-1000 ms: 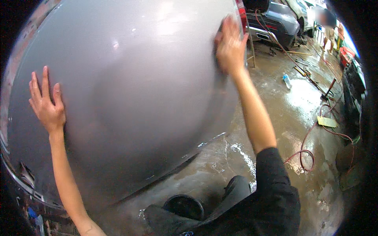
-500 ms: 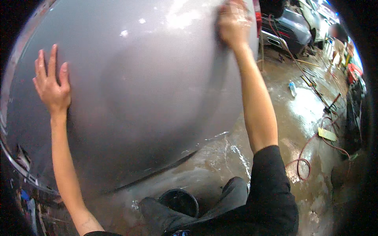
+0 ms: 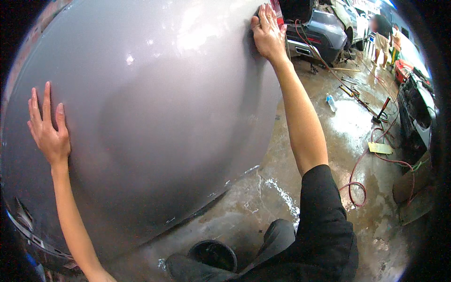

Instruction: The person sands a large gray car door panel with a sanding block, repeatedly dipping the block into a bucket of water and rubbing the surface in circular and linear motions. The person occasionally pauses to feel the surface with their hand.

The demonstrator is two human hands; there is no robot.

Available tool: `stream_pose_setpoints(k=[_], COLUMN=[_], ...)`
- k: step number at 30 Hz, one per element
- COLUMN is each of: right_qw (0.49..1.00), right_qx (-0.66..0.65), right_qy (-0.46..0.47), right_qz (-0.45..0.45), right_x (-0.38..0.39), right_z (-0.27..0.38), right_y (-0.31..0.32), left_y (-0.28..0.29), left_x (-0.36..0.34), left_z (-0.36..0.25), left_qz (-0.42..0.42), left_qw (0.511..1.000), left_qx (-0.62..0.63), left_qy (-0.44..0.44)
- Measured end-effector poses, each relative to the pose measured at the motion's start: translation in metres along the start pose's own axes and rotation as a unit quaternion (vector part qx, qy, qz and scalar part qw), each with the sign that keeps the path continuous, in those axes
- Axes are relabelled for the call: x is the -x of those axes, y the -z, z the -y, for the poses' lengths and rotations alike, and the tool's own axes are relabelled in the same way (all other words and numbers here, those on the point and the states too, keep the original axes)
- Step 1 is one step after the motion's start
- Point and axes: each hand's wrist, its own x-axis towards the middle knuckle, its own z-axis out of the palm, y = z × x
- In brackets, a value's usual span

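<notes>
A large grey car body panel (image 3: 178, 117) fills the left and middle of the view, its surface dull with a few bright reflections. My left hand (image 3: 50, 134) lies on its left part, fingers spread and holding nothing visible. At the upper right edge, close to a red tail light (image 3: 277, 13), my right hand (image 3: 268, 40) presses on the panel with fingers stretched out. Its palm faces the panel, so anything thin beneath it is hidden. A dark shadow runs beside that hand.
A black bucket (image 3: 213, 255) stands between my knees on the wet floor. To the right lie a plastic bottle (image 3: 331, 102), a reddish hose (image 3: 358, 188), a hammer (image 3: 381, 111) and a yellow card (image 3: 380, 148). Another car (image 3: 324, 35) and two people (image 3: 383, 35) are farther back.
My right hand, blurred before, now shows clearly, still near the panel's upper right edge. My left hand stays on the panel. The whole view has shifted slightly.
</notes>
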Motion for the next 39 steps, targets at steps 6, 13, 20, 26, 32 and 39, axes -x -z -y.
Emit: stream_pose_setpoints(k=[6,13,20,26,32,39], right_qw=[0.975,0.933,0.904,0.699,0.911,0.876], right_qx=[-0.137,-0.177,-0.118,-0.198,-0.152,-0.121], right_qy=[-0.170,-0.312,-0.407,-0.687,-0.381,-0.467], right_qz=[0.036,0.008,-0.047,-0.017,0.034,0.004], right_x=[0.308,0.311,0.323,0.403,0.344,0.353], right_z=[0.063,0.090,0.121,0.106,0.119,0.084], right_y=[-0.003,-0.010,-0.030,-0.045,-0.005,-0.028], left_y=[-0.003,-0.022,0.007,-0.015,0.007,-0.001], left_x=[0.007,0.012,0.005,0.000,-0.006,0.001], left_z=[0.028,0.040,0.058,0.051,0.068,0.016], left_qz=[-0.016,0.051,0.121,0.041,0.087,0.018], left_qw=[0.998,0.998,0.992,0.995,0.996,0.999], left_qx=[-0.036,0.016,-0.015,-0.052,-0.023,0.002], left_qy=[-0.047,-0.016,0.036,-0.077,-0.028,-0.036])
